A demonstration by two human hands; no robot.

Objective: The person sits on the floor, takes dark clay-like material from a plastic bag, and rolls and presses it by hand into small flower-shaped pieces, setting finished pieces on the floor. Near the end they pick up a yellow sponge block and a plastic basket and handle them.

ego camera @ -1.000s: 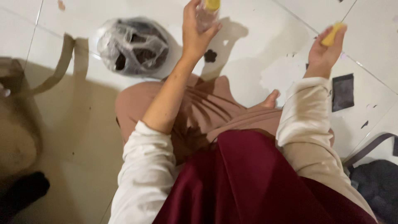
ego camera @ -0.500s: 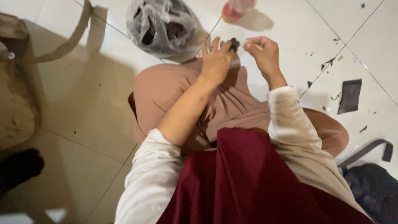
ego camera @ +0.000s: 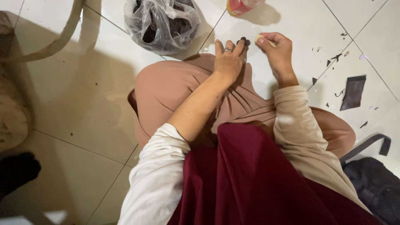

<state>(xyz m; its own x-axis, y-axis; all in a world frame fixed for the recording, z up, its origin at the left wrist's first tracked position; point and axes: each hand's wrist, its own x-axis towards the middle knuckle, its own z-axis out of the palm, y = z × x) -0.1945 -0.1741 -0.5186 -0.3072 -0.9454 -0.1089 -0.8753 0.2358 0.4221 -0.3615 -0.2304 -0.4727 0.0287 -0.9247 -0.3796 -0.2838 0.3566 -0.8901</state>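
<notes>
I sit on a white tiled floor with my knee, in tan cloth [ego camera: 175,87], drawn up. My left hand [ego camera: 228,60], a ring on one finger, rests on the knee and pinches a small dark piece [ego camera: 243,41] at its fingertips. My right hand [ego camera: 278,52] is just to the right of it, curled around a small pale yellow piece [ego camera: 260,38]. The two hands nearly touch above the floor. A small bottle with a red label [ego camera: 238,6] is on the floor beyond them, cut off by the top edge.
A clear plastic bag of dark bits [ego camera: 162,21] lies at the top, left of the hands. Dark scraps and a dark flat patch [ego camera: 353,92] litter the tiles at right. A black bag [ego camera: 375,187] is at lower right, a brown bag with strap [ego camera: 62,37] at left.
A second ago my left hand held the bottle up and my right held the yellow piece apart. The bottle is now on the floor and both hands have come together at the knee.
</notes>
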